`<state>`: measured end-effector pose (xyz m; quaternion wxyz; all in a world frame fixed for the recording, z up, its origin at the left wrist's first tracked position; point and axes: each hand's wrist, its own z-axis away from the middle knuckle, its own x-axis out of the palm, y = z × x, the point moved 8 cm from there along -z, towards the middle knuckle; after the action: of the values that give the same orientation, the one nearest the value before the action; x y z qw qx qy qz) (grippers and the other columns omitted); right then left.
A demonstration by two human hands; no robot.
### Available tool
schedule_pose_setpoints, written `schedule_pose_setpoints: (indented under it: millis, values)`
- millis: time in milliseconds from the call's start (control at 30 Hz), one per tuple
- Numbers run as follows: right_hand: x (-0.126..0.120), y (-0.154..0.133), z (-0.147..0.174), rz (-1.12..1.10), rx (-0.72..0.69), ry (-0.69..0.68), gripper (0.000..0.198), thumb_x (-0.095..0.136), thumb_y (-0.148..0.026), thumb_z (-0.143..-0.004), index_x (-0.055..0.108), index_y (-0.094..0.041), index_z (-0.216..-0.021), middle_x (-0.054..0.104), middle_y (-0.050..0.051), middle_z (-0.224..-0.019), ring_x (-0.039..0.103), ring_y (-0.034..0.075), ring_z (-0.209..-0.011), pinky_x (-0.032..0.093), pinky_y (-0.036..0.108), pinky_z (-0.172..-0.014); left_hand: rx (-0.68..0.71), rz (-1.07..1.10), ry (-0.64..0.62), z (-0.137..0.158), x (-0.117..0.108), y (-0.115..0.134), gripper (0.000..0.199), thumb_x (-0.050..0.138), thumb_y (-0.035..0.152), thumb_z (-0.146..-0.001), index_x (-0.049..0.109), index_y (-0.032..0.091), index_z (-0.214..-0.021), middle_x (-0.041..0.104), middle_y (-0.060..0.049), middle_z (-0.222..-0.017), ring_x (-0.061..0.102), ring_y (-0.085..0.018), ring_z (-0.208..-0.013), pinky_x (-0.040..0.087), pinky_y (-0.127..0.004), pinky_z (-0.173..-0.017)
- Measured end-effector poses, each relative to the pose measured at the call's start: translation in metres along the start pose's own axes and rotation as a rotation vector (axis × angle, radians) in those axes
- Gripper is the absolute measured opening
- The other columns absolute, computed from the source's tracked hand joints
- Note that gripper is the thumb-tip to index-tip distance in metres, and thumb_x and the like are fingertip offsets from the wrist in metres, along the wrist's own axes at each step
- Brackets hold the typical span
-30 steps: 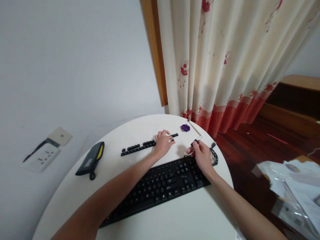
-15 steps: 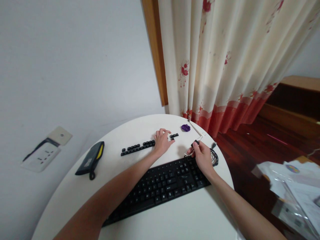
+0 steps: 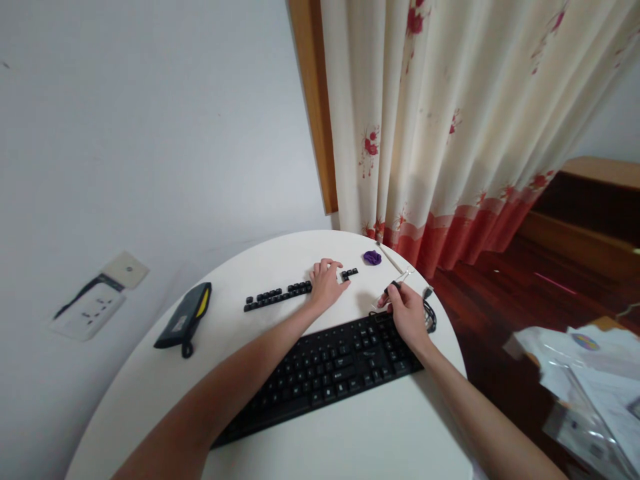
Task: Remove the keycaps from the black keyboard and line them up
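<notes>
My left hand (image 3: 327, 285) is over the row of loose black keycaps (image 3: 278, 296), its thumb and index finger spread apart. A smaller group of keycaps (image 3: 349, 273) lies just beyond those fingertips. My right hand (image 3: 407, 312) is closed around a keycap puller (image 3: 393, 287) with a dark handle; its thin wire end sticks out past the fingers. That hand is above the far right corner of a black keyboard (image 3: 345, 363), which lies slanted across the table and partly beneath my left forearm.
On the round white table (image 3: 310, 440) are a crumpled purple object (image 3: 372, 257), a brush-like stick (image 3: 390, 257), a coiled black cable (image 3: 429, 313) and a dark case with yellow (image 3: 185, 317). A wall and curtain (image 3: 425, 133) border it. Papers and plastic (image 3: 580, 373) lie to the right.
The whole view has shifted slightly. My right hand has turned the keycap puller a little; my left hand keeps its place by the keycaps.
</notes>
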<state>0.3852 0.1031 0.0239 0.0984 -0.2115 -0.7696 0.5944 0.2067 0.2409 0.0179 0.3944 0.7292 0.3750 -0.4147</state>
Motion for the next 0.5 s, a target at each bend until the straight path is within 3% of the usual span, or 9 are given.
schedule_pose_setpoints:
  millis: [133, 267, 400, 500]
  values:
    - [0.003, -0.002, 0.000, 0.020, -0.046, -0.045, 0.032, 0.048, -0.037, -0.095, 0.058, -0.018, -0.071, 0.059, 0.000, -0.063, 0.051, 0.014, -0.056, 0.040, 0.026, -0.057, 0.000, 0.027, 0.019, 0.001, -0.006, 0.002, 0.051, 0.079, 0.039, -0.071, 0.059, 0.027, -0.116, 0.050, -0.007, -0.124, 0.044, -0.030, -0.113, 0.036, -0.043, -0.091]
    - [0.018, -0.009, 0.005, 0.044, -0.107, -0.239, 0.026, 0.051, -0.033, -0.094, 0.056, -0.019, -0.073, 0.056, -0.002, -0.064, 0.051, 0.015, -0.060, 0.039, 0.026, -0.058, 0.030, 0.119, 0.014, 0.008, -0.018, 0.011, 0.045, 0.074, 0.037, -0.076, 0.059, 0.025, -0.117, 0.055, -0.007, -0.120, 0.047, -0.029, -0.112, 0.038, -0.042, -0.092]
    - [0.031, -0.018, 0.016, 0.134, -0.204, -0.401, 0.024, 0.051, -0.028, -0.094, 0.056, -0.020, -0.072, 0.056, -0.001, -0.067, 0.052, 0.016, -0.065, 0.040, 0.026, -0.063, 0.187, 0.332, -0.201, 0.033, -0.023, 0.031, 0.023, 0.066, 0.025, -0.082, 0.064, 0.023, -0.105, 0.065, -0.003, -0.102, 0.056, -0.022, -0.098, 0.041, -0.036, -0.090]
    - [0.037, -0.024, 0.021, 0.176, -0.248, -0.466, 0.024, 0.052, -0.025, -0.095, 0.055, -0.020, -0.072, 0.057, 0.000, -0.069, 0.053, 0.017, -0.068, 0.040, 0.027, -0.066, 0.253, 0.452, -0.390, 0.059, -0.029, 0.042, 0.020, 0.061, 0.020, -0.082, 0.065, 0.021, -0.102, 0.067, -0.001, -0.095, 0.058, -0.018, -0.088, 0.044, -0.031, -0.084]
